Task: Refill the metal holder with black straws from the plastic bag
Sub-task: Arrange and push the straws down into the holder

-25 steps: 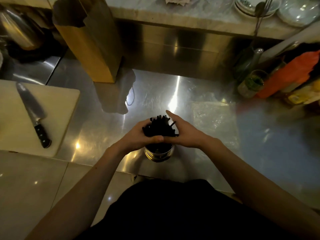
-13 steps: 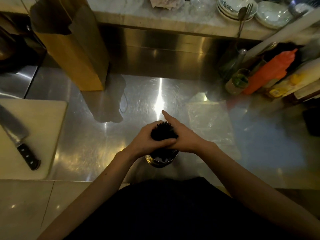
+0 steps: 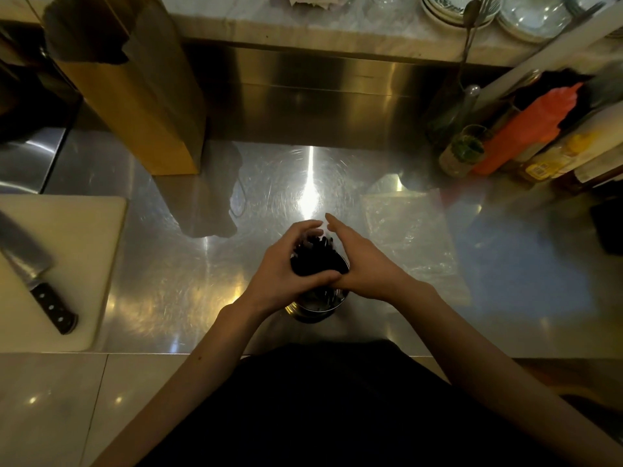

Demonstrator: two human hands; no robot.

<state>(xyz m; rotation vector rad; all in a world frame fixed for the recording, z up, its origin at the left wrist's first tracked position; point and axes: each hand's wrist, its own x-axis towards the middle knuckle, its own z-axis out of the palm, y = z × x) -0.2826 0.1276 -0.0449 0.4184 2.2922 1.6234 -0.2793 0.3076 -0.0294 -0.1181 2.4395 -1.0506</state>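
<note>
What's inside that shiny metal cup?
Black straws stand in the metal holder, tops poking out. The left hand wraps round the bundle and the right hand presses against it, so the holder's bottom is hidden.

One metal holder (image 3: 317, 310) stands mid-frame, its black straws (image 3: 317, 261) too tightly bunched to count. Two hands meet there: left hand (image 3: 279, 274) and right hand (image 3: 364, 264). One plastic bag (image 3: 404, 230) lies at 2 o'clock from the holder. At 9 o'clock are one knife (image 3: 33, 278) and one cutting board (image 3: 84, 264). At 11 o'clock is one brown paper bag (image 3: 135, 96). At 1 o'clock are one orange bottle (image 3: 526, 133), one jar (image 3: 460, 156) and perhaps two plate stacks (image 3: 448, 11).
</note>
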